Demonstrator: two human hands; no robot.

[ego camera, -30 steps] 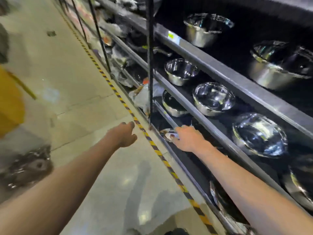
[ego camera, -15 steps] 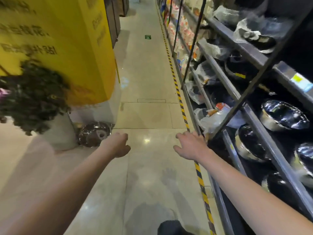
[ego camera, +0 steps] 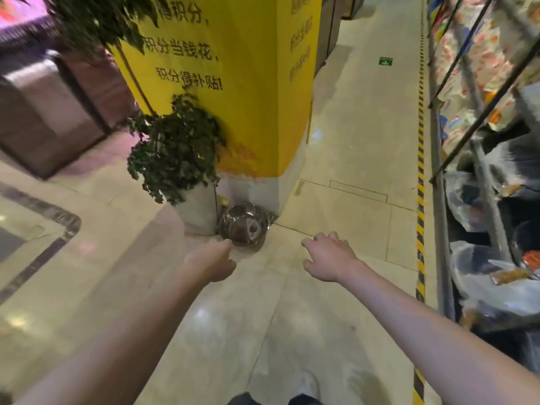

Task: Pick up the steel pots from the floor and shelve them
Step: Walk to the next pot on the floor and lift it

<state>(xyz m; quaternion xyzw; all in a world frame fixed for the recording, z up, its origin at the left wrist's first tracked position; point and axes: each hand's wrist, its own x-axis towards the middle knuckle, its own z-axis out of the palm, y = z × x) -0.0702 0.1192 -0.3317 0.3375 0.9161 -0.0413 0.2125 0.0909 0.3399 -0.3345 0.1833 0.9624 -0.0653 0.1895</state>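
Observation:
A shiny steel pot (ego camera: 245,226) sits on the pale floor at the foot of a yellow pillar, touching a white planter. My left hand (ego camera: 212,260) reaches toward it, fingers loosely curled, just short of its near rim and holding nothing. My right hand (ego camera: 328,255) hovers to the right of the pot, palm down, fingers spread and empty. The dark metal shelf rack (ego camera: 444,258) runs along the right edge, its steel pots out of sight.
A yellow pillar (ego camera: 245,97) with black lettering rises behind the pot. A leafy plant in a white planter (ego camera: 198,209) stands to its left. A yellow-black floor stripe (ego camera: 420,200) borders the rack, which holds bagged goods (ego camera: 493,287). A dark counter (ego camera: 43,118) stands far left.
My view has swung left, away from the shelf and onto the floor. The floor pot now lies centred and closer. Both hands have left the rack and extend toward the pot.

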